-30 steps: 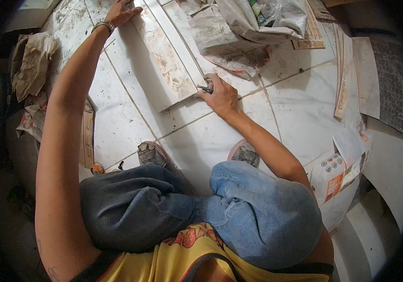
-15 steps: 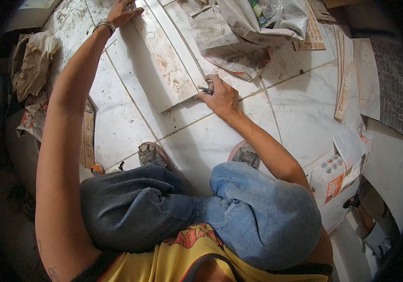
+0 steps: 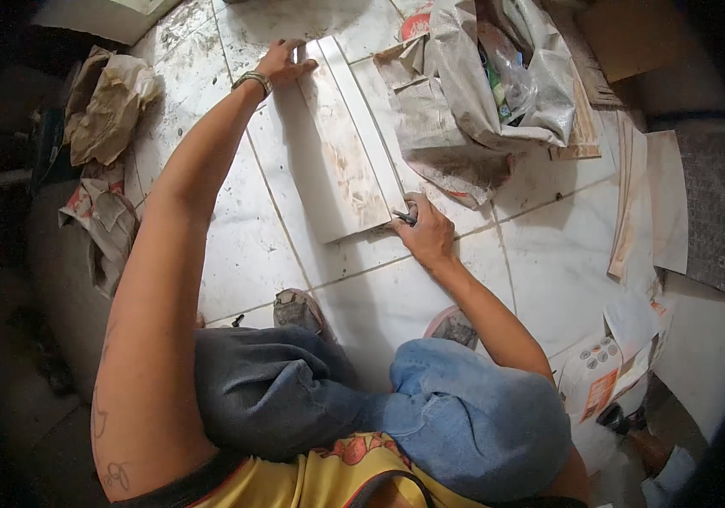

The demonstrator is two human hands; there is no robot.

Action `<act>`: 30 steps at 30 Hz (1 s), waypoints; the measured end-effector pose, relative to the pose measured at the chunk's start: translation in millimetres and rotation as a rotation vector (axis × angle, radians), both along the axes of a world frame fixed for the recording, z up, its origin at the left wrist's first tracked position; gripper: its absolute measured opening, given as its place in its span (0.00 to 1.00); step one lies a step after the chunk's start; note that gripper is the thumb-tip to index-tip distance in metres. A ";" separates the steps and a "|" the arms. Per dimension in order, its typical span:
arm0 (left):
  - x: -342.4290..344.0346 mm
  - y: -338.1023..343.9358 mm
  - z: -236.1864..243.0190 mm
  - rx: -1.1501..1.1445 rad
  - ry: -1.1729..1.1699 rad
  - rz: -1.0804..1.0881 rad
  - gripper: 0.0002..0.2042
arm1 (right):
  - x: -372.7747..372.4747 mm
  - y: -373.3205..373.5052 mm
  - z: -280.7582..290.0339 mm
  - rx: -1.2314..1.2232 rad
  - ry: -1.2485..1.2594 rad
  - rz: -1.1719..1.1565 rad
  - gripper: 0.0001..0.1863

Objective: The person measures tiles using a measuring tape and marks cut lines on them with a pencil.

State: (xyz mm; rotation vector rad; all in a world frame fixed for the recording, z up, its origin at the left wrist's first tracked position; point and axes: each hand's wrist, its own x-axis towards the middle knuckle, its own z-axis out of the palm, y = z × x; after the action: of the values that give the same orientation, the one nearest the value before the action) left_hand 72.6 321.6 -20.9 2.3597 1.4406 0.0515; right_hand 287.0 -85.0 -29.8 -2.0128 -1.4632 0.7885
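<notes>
A long pale tile (image 3: 339, 157) lies on the floor with a narrow white strip (image 3: 362, 131) along its right side. My left hand (image 3: 286, 63), a wristwatch behind it, rests on the tile's far end, fingers apart. At the near right corner my right hand (image 3: 426, 233) is closed on a dark pencil-like tool (image 3: 405, 217), its fingers against the end of the strip. My shoes and bent knees are just below.
A grey sack (image 3: 540, 110) and torn paper sit beyond the tile's right. Crumpled brown paper (image 3: 113, 110) lies left. Boards (image 3: 665, 195) and a white bag (image 3: 591, 372) stand right. Another person's foot (image 3: 629, 423) shows at lower right.
My view has shifted, so tile and hands appear lower and farther right. Both hands keep their places on the tile. The other person's foot came into view at lower right.
</notes>
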 end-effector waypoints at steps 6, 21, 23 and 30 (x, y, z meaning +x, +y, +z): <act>2.4 -7.0 -4.5 -0.011 0.064 -0.005 0.48 | -0.3 -1.8 -2.8 0.056 0.009 -0.001 0.28; 28.9 -94.4 27.3 -0.063 0.251 -0.148 0.73 | 35.3 24.5 33.4 0.049 0.143 0.040 0.13; 34.4 -96.8 35.3 -0.067 0.280 -0.147 0.73 | 44.0 51.6 48.7 0.160 0.150 0.056 0.10; 45.8 -103.2 54.1 -0.165 0.416 -0.014 0.73 | 17.0 143.6 68.9 0.418 0.142 0.137 0.14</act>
State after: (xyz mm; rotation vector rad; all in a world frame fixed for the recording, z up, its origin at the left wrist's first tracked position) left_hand 118.4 218.5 33.1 2.3314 1.5355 -0.5715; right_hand 304.0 58.7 39.1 -1.5302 -1.5461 0.6044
